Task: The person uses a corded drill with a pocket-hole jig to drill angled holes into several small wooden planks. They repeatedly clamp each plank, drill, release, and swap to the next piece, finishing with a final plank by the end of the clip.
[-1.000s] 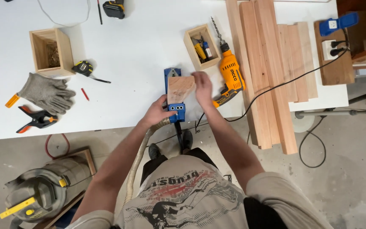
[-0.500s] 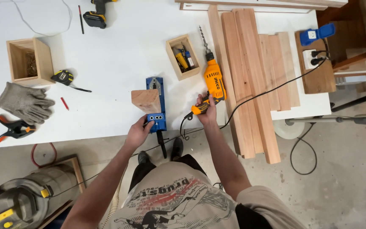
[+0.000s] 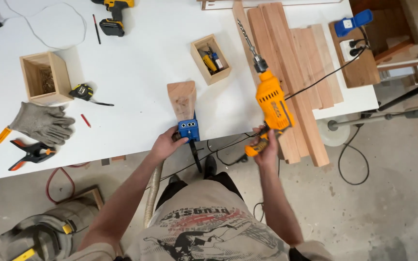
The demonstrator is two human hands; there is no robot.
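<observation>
Lifting the orange drill [image 3: 272,104] off the counter [image 3: 136,63], right hand [image 3: 265,143] fingers now wrapped around its grip. Wood block [image 3: 182,99] now stands in the blue jig [image 3: 189,129]; left hand [image 3: 166,143] fingers pinch the jig's near end. Drilling looks imminent.

Both arms reach forward from the torso, bare to the short sleeves. The left arm runs up and to the right, elbow low and slightly bent, wrist straight — the left hand [image 3: 166,143] rests palm down with the fingers curled forward and pressed against what they touch. The right arm rises almost straight ahead, forearm upright in view — the right hand [image 3: 265,143] is closed in a fist, knuckles outward, gripping tight.
</observation>
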